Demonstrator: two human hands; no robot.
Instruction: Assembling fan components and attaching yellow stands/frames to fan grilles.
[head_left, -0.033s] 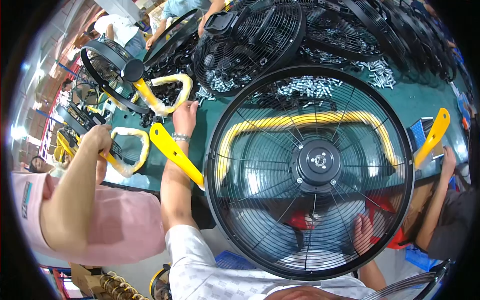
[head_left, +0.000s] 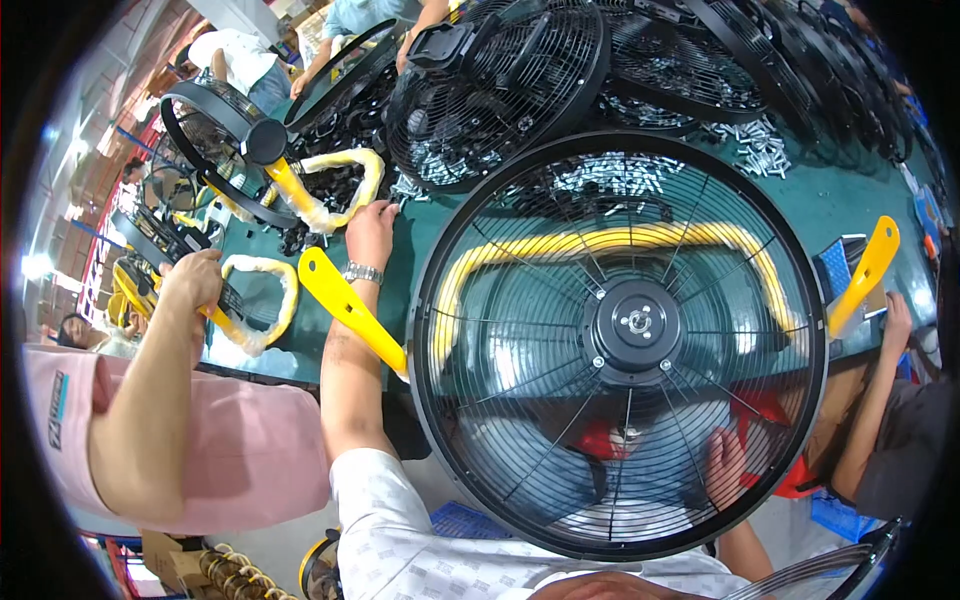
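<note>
A large round fan (head_left: 640, 320) with a black wire cage stands upright before me, over the bench edge. A yellow tube stand (head_left: 620, 238) shows through its cage, and a yellow flat arm (head_left: 355, 310) juts out at its left. My left hand (head_left: 370, 232), with a metal watch at the wrist, reaches past that arm to small dark parts (head_left: 345, 195) on the bench. Its fingers are pinched together; what they hold, if anything, is too small to name. My right hand (head_left: 726, 468) appears through the lower right of the cage, fingers stretched out, holding nothing visible.
More black fans (head_left: 500, 90) stand across the back over heaps of silver screws (head_left: 762, 148). At left, a pink-sleeved co-worker's hand (head_left: 195, 278) is at a fan with a wrapped yellow stand (head_left: 262, 300). Another person's hand (head_left: 897, 315) is at right near a blue box (head_left: 838, 262).
My left hand has shifted very slightly at the small parts. The pink-sleeved co-worker's arm has moved a little. The fan in front of me and my right hand stay put.
</note>
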